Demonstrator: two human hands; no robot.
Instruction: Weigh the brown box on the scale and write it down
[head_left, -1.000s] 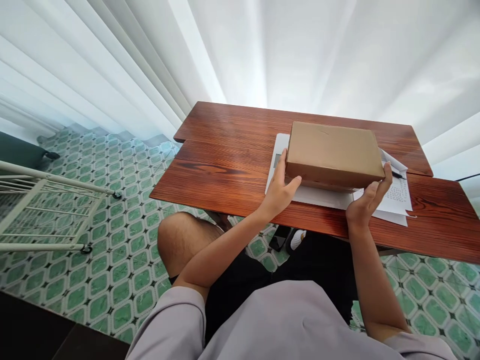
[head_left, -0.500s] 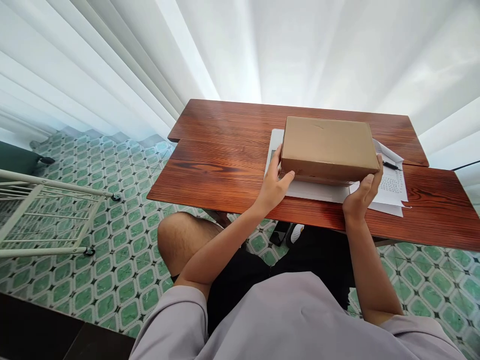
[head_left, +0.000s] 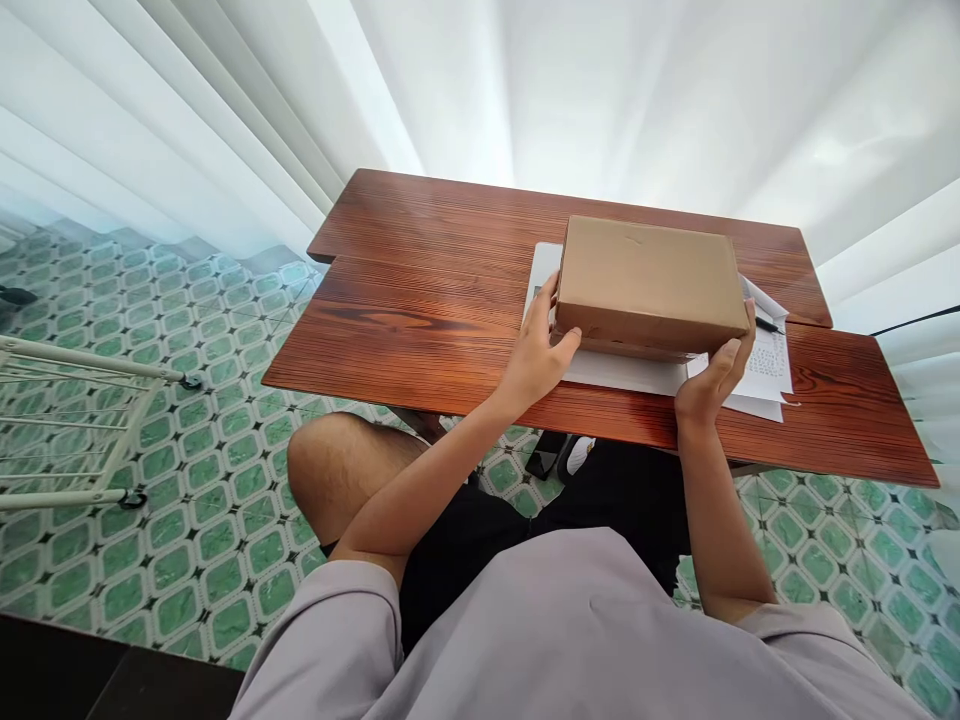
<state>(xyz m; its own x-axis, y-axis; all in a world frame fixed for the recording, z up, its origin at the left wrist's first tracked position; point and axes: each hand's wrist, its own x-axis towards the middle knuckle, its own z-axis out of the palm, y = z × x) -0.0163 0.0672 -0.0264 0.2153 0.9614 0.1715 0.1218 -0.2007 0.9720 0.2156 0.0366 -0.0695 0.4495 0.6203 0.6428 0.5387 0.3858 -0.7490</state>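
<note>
A closed brown cardboard box (head_left: 649,275) is held between my two hands, over the right part of the wooden table (head_left: 405,310). My left hand (head_left: 536,350) grips its left end, with the thumb at the near lower edge. At the right near corner, my right hand (head_left: 716,380) supports the box, its fingers up the side. Under the box lies a flat white and grey object (head_left: 622,371), mostly covered. Printed paper sheets (head_left: 772,365) stick out to the right, with a black pen (head_left: 768,326) on them. Whether the box touches what is below it, I cannot tell.
A white wire rack on wheels (head_left: 112,430) stands on the green tiled floor (head_left: 225,575) at left. White curtains (head_left: 600,90) hang behind the table. My knee (head_left: 337,455) is near the table's front edge, and a dark object (head_left: 546,455) lies on the floor below.
The view has shifted, so the table and rack appear further left and slightly higher. Both hands keep hold of the box, which stays in nearly the same place over the table.
</note>
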